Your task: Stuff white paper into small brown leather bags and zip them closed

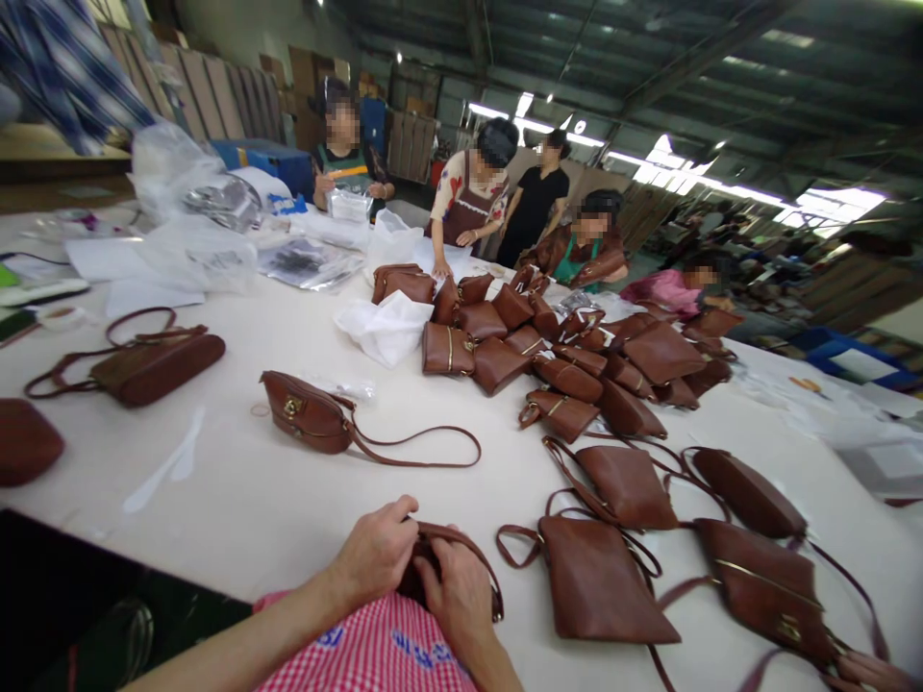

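Note:
A brown leather handbag (485,555) is held at the table's front edge, close against a red checked apron (361,639). My left hand (376,550) is closed on the bag's left rim, its thumb and forefinger pinched together. My right hand (461,588) grips the bag from the other side, with fingers reaching into the dark opening. What lies inside is hidden. Just beyond, a small brown bag with a gold clasp (307,413) lies on its side, its thin strap (433,464) looped to the right.
To the right lie several flat brown shoulder bags (595,581) with tangled straps. A big heap of brown bags (497,360) fills the table's middle. At left are another strapped bag (162,365) and a white strip (169,466). Co-workers (468,192) work along the far side.

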Available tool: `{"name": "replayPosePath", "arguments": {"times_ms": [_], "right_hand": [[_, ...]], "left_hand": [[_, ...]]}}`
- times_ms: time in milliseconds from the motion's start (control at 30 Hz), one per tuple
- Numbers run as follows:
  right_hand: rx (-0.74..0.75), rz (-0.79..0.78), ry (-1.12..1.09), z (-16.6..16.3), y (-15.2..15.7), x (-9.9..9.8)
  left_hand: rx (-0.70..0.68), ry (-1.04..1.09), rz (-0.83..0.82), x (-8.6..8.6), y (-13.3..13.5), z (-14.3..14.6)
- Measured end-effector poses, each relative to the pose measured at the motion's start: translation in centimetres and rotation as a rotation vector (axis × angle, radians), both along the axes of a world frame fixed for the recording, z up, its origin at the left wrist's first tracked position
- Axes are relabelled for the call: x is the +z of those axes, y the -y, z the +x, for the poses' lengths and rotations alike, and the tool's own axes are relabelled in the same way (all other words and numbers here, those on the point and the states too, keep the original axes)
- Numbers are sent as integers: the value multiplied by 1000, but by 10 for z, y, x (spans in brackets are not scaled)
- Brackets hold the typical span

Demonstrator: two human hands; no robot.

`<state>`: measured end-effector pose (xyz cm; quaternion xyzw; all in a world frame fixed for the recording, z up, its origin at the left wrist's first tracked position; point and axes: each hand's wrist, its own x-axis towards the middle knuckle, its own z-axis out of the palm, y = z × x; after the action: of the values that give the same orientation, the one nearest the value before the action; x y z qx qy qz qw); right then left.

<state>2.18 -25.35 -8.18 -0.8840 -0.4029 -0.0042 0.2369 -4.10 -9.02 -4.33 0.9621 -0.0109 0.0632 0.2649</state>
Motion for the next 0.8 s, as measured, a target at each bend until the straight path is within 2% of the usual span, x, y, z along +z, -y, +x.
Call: {"name": "replayPosePath", "arguments": {"times_ms": [200,400,533,633,800], "right_hand": [[65,17,-2,4,2,12],[19,-202,-44,4,-11,24],[85,-188,-20,6,-25,19],[103,-145,-111,9,-30,18],[46,-96,-108,9,-24,19]], "left_hand": [[68,31,-18,2,-9,-3],[230,-109,-260,8,-13,-1],[200,-136,-367,9,-12,5],[136,-148,-408,9,-13,6],[123,-163,-317,9,-15,3]]}}
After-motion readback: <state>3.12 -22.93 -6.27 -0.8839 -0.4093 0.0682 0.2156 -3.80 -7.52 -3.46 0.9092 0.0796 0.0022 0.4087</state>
